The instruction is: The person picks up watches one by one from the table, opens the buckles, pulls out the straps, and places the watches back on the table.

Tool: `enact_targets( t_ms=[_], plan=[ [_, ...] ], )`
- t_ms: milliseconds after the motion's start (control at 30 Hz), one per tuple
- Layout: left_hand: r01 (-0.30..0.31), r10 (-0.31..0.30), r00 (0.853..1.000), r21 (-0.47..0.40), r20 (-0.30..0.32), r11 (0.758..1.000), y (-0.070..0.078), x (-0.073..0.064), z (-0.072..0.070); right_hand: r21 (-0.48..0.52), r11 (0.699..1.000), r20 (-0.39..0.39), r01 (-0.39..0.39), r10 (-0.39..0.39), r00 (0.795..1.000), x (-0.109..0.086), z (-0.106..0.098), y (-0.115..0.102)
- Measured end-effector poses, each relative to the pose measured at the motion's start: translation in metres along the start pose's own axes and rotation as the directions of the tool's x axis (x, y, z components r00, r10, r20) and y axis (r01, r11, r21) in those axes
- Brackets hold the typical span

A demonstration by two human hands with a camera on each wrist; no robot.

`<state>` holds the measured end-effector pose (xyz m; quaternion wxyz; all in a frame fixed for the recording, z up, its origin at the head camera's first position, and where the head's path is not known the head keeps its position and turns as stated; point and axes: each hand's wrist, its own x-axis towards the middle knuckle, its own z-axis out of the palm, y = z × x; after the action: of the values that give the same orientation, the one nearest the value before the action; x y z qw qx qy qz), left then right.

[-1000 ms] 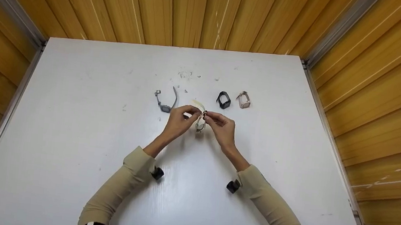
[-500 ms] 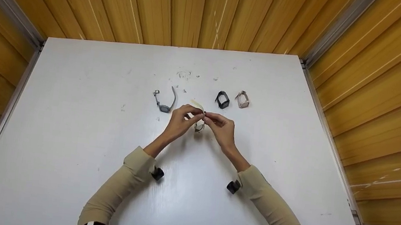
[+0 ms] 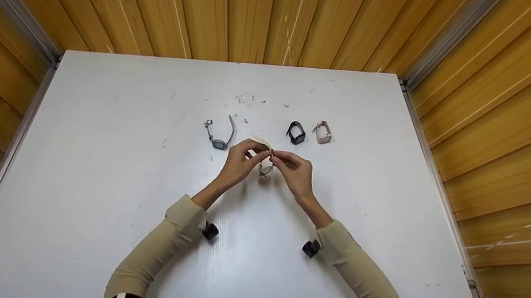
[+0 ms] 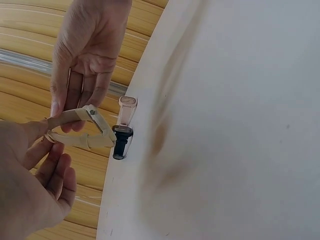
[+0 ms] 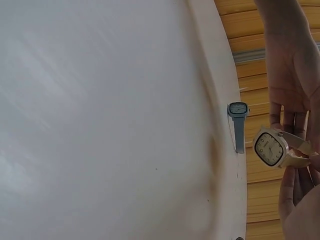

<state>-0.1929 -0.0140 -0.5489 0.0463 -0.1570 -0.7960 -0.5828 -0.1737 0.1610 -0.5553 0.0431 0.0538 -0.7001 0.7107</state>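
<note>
Both hands pinch the strap ends of a cream wristwatch, held in a loop above the table with its dial hanging toward the person. My left hand grips the strap from the left, thumb against forefinger, and the loose strap tip juts out past it. From the other side my right hand pinches the strap at the buckle area, fingertips meeting the left ones. In the left wrist view the cream strap closes into a loop at the fingertips, which hide the buckle.
On the white table a grey watch lies unfastened, left of the hands. Beyond the right hand are a black watch and a pink watch, both looped. Wood-patterned walls stand at the back and sides.
The fingertips have closed together over the strap junction, where the buckle showed a second ago. The left hand has shifted slightly right; the other watches lie as before.
</note>
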Motion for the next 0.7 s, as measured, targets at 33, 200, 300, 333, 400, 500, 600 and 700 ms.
enact_targets(
  t_ms=[33, 200, 300, 333, 400, 500, 600, 700],
  plan=[
    [0.001, -0.001, 1.000, -0.005, -0.001, 1.000, 0.000, 0.000, 0.000, 0.000, 1.000, -0.002, -0.001, 0.001, 1.000, 0.000, 0.000, 0.000],
    [0.013, -0.014, 1.000, -0.030, -0.012, 0.999, 0.001, -0.001, 0.000, -0.038, 0.999, -0.001, 0.003, -0.003, 1.000, -0.002, 0.002, -0.002],
    [0.009, -0.010, 1.000, -0.040, -0.021, 0.999, 0.001, -0.001, 0.000, -0.060, 0.998, 0.013, 0.012, -0.011, 1.000, -0.005, 0.003, -0.012],
    [0.006, -0.007, 1.000, -0.043, -0.023, 0.999, 0.002, -0.001, 0.000, -0.068, 0.998, 0.017, 0.015, -0.014, 1.000, -0.006, 0.004, -0.016],
    [-0.001, 0.000, 1.000, -0.046, -0.026, 0.999, 0.002, -0.001, 0.000, -0.076, 0.997, 0.025, 0.023, -0.021, 0.999, -0.008, 0.004, -0.023],
    [-0.005, 0.004, 1.000, -0.040, -0.023, 0.999, 0.002, -0.001, 0.001, -0.080, 0.996, 0.034, 0.033, -0.030, 0.999, -0.009, 0.004, -0.027],
    [0.007, -0.008, 1.000, -0.036, -0.021, 0.999, 0.001, -0.002, 0.002, -0.076, 0.996, 0.041, 0.040, -0.036, 0.998, -0.009, 0.004, -0.027],
    [0.012, -0.014, 0.999, -0.050, -0.030, 0.999, 0.000, -0.003, 0.004, -0.077, 0.996, 0.039, 0.040, -0.037, 0.999, -0.009, 0.003, -0.026]
  ],
)
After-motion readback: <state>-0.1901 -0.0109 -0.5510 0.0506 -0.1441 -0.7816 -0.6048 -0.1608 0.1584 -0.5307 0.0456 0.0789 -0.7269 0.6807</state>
